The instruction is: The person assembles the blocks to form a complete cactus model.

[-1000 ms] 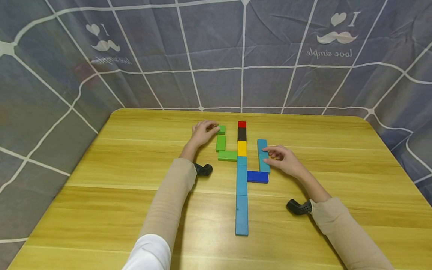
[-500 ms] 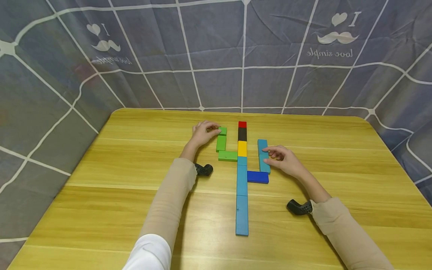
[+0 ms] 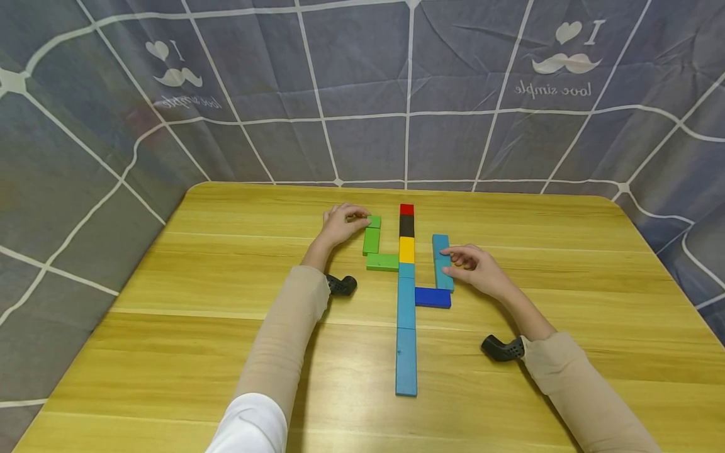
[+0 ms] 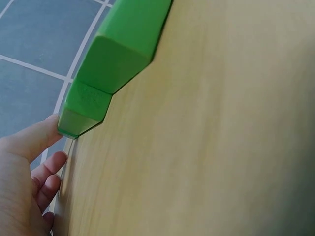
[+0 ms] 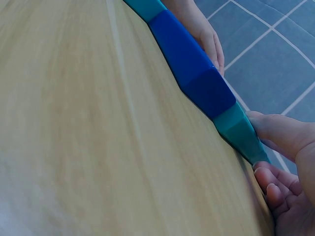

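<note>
In the head view my left hand (image 3: 343,223) pinches a small green block (image 3: 374,221) with thumb and index finger at its left end. That block touches a longer green block (image 3: 371,240); in the left wrist view, the thumb meets the green end (image 4: 81,110). My right hand (image 3: 476,267) touches the right side of two light blue blocks, a far one (image 3: 440,244) and a near one (image 3: 443,277), with thumb and index fingertips. Its other fingers curl loosely. In the right wrist view the thumb rests against a teal-looking block (image 5: 242,132).
A center line runs red (image 3: 406,209), black (image 3: 406,224), yellow (image 3: 406,249), then several light blue blocks (image 3: 406,360). A green block (image 3: 382,262) branches left, a dark blue block (image 3: 433,297) right. Wooden table (image 3: 226,251); grey patterned curtain (image 3: 362,82) behind; black wrist devices (image 3: 501,348).
My left hand has slid the small green block slightly nearer and right, closing the gap to the longer green block. The right hand and its blocks have stayed put.
</note>
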Demonstrator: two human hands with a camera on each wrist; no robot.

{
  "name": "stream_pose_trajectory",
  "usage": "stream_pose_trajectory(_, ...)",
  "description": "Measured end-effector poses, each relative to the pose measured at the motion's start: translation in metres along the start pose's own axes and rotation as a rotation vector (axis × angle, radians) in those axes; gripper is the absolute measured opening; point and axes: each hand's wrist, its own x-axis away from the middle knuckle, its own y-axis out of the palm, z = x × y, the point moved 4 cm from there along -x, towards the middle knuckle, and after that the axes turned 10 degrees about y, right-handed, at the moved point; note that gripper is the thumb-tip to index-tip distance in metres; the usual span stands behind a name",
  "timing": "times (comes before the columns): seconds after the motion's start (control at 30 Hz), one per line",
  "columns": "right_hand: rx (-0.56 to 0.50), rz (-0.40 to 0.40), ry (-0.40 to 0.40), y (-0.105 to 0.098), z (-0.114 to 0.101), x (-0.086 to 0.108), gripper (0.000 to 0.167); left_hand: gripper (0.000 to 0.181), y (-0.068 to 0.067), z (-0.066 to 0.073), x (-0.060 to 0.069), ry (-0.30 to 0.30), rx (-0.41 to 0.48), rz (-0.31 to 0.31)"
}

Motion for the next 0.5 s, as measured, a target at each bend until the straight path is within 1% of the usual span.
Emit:
stream_pose_trajectory(0.23, 0.003, 0.001, 0.004, -0.0001, -0.0010, 0.0004, 0.034, 0.026, -0.0004, 0.0001, 0.0008, -0.008, 0.015, -0.003)
stream_pose_trajectory(0.5, 0.005, -0.001, 0.007, 0.0001, 0.0002, -0.0004, 0.034, 0.025, -0.0007, -0.0008, 0.0006, -0.002, 0.022, 0.001)
